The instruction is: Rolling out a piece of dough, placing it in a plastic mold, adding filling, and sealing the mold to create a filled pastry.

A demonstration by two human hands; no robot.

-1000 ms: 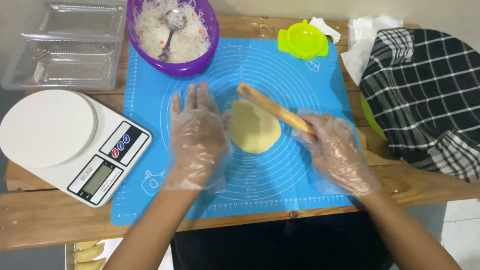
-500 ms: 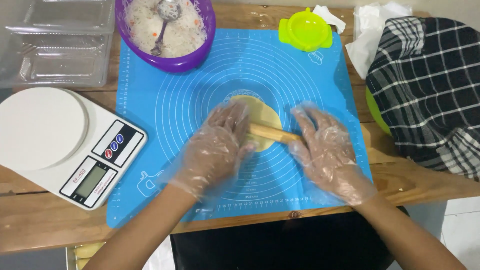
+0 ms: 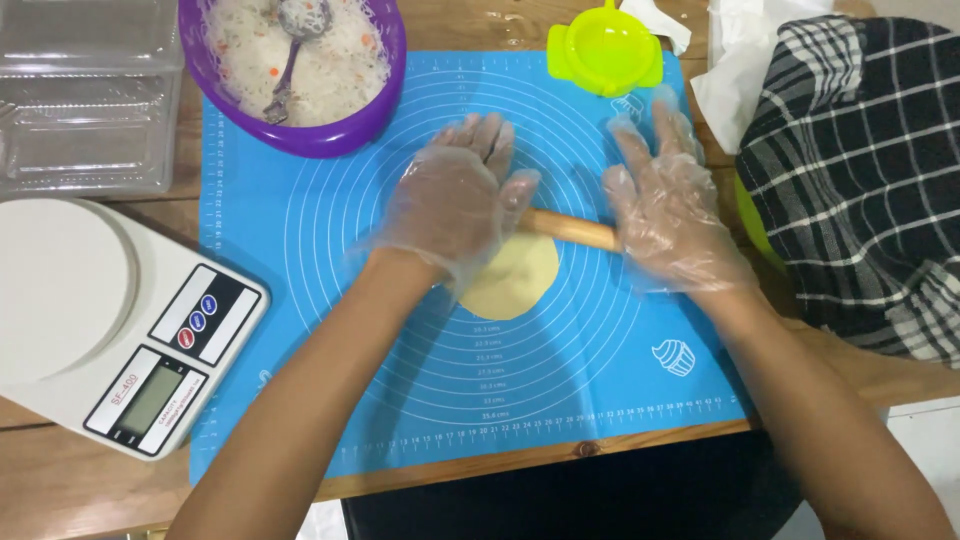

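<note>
Rolling pin at the far edge of the dough, both palms flat on it

We see the blue silicone mat covering most of the wooden table, and since half a second ago the wooden rolling pin has travelled away from us: it now lies across the far rim of the pale dough disc, which shows mostly uncovered on the near side, so this pass looks about spent. The left hand and right hand, both in clear plastic gloves, lie open with fingers spread, pressing down on the pin's ends, not gripping. Room is wide toward us and to the left; ahead the purple bowl of filling and the green dumpling press are near, with the white kitchen scale at the left edge and the checked cloth just beside the right hand.
</note>
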